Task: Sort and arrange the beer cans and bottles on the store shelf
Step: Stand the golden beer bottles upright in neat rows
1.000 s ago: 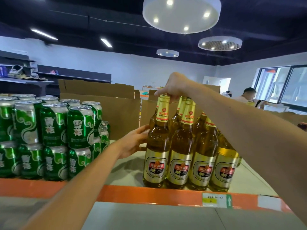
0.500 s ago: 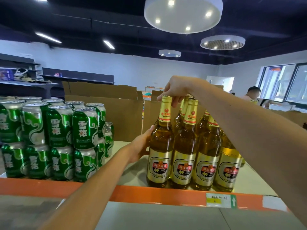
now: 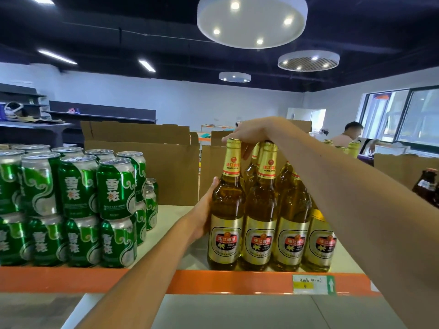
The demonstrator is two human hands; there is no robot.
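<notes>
On the shelf (image 3: 171, 210), along its front edge, we note two groups. Green cans (image 3: 78, 200) stand upright at the left, stacked two high in rows going back. Well apart to their right, amber bottles (image 3: 292, 222) stand in a row along the orange rail (image 3: 213, 281), with more behind. Their long axes are vertical, caps up, labels toward us.

Left hand (image 3: 203, 217) lies against the left flank of the left bottle (image 3: 225, 210), thumb on its shoulder. The fingers go round the back and are hidden from us. Right hand (image 3: 247, 134) comes from above, curled over the cap and neck of that same bottle. Its forearm crosses the right end of the row and hides the necks there. Both hands clamp on one bottle, whose base sits level with its neighbours.

Open cardboard boxes (image 3: 142, 157) rise just behind both groups. A price tag (image 3: 313, 284) sits on the rail beneath the bottles. Brown bottles (image 3: 425, 186) show at the far right edge. Another person (image 3: 351, 136) is far back near the windows.
</notes>
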